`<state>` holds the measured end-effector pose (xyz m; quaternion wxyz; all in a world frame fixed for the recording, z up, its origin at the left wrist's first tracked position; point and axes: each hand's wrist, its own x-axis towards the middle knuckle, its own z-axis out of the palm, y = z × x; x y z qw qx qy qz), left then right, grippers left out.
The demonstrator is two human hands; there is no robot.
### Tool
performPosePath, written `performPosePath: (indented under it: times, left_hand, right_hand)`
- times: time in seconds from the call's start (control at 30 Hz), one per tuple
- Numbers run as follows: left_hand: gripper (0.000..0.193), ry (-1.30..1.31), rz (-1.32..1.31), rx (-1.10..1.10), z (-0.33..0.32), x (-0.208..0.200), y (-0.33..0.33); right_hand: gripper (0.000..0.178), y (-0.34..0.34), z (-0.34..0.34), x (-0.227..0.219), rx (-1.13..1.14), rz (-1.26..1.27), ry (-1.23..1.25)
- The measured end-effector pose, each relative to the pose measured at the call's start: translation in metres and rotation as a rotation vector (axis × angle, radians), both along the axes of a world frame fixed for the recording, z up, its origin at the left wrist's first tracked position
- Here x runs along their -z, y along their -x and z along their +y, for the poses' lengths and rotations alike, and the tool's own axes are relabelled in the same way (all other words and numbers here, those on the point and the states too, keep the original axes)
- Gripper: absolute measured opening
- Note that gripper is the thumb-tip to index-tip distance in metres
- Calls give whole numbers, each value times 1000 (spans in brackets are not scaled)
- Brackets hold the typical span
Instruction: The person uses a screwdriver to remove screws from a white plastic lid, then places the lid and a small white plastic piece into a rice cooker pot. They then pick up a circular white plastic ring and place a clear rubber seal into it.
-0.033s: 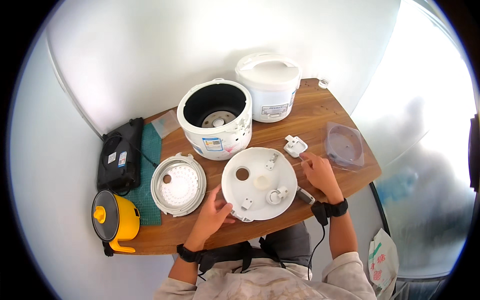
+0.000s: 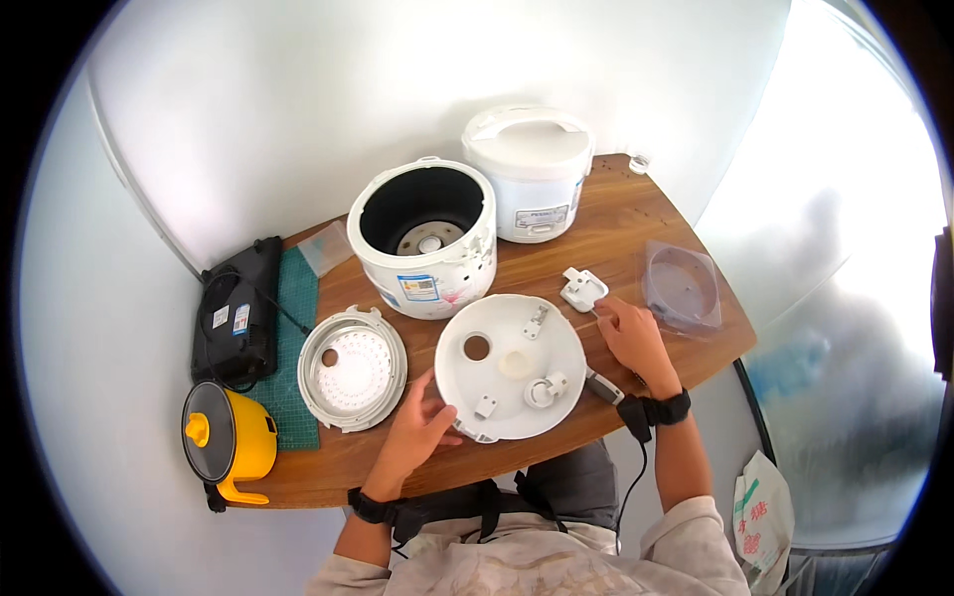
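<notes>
A round white plastic lid (image 2: 502,409) lies inside up at the table's front, with a dark round hole and small fittings in it. My left hand (image 2: 415,427) is at its left rim, thumb against the edge and fingers apart. To the right, my right hand (image 2: 636,343) is closed, its fingertips at the near corner of a small white plastic piece (image 2: 583,290). Its palm side is hidden. Left of the lid is a metal-rimmed inner cover (image 2: 353,370) with many small holes. Behind them stands an open rice cooker body (image 2: 425,290) with a dark inside.
A second white rice cooker (image 2: 537,184) stands closed at the back. A clear plastic tray (image 2: 682,286) is at the right; a grey-handled object (image 2: 604,387) lies beside the lid. Leftward are a green mat (image 2: 298,343), a black appliance (image 2: 237,313) and a yellow pot (image 2: 253,437).
The whole view has shifted very slightly. Both hands and the parts keep their places relative to each other.
</notes>
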<state>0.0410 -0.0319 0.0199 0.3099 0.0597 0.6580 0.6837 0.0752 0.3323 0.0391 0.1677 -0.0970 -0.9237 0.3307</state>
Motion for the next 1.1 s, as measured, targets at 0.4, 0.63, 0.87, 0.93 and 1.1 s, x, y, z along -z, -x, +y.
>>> performPosePath:
  times: [0.4, 0.63, 0.87, 0.93, 1.1]
  left_hand:
    - [77, 41, 11, -20, -24, -9, -18]
    - [77, 35, 19, -15, -21, -5, -19]
    - [76, -2, -29, 14, 1, -3, -16]
    - [76, -6, -38, 11, 4, -2, -16]
    - [77, -49, -69, 3, 13, -3, -18]
  right_hand:
    - [16, 48, -2, 35, -184, -151, -331]
    - [16, 56, 0, -4, 36, -129, -333]
    - [16, 77, 39, 9, 101, -167, -395]
    - [18, 82, 37, 12, 114, -198, -410]
    - [21, 76, 42, 12, 137, -77, -387]
